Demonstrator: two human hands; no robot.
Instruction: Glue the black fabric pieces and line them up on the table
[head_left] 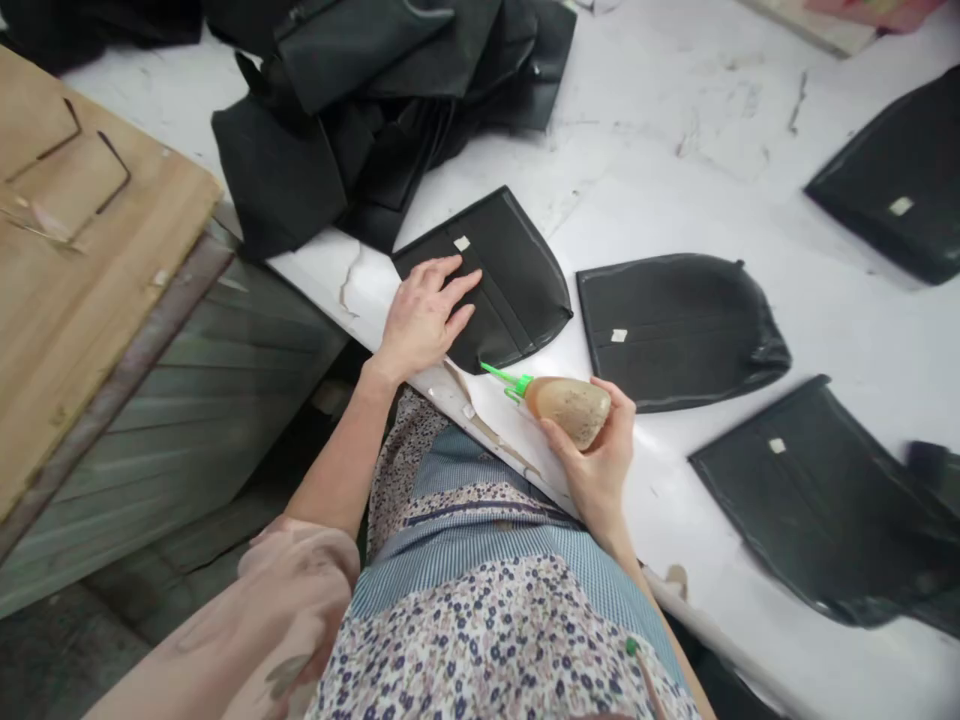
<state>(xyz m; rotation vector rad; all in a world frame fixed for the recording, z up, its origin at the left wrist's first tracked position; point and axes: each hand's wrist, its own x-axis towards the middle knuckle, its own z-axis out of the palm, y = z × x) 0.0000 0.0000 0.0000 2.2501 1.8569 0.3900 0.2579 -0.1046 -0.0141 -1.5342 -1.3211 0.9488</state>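
My left hand lies with its fingers spread on a flat black leather-like piece, which has a small pale tag near its upper edge. In my right hand is a glue bottle with a brownish body and a thin green nozzle. The nozzle points left, its tip at the lower edge of the black piece; whether it touches cannot be made out. Just right of the bottle lies a second black piece, also tagged.
More tagged black pieces, one lower right and one upper right, rest on the white table. A heap of black pieces sits at the back. On the left, eyeglasses lie on a wooden board.
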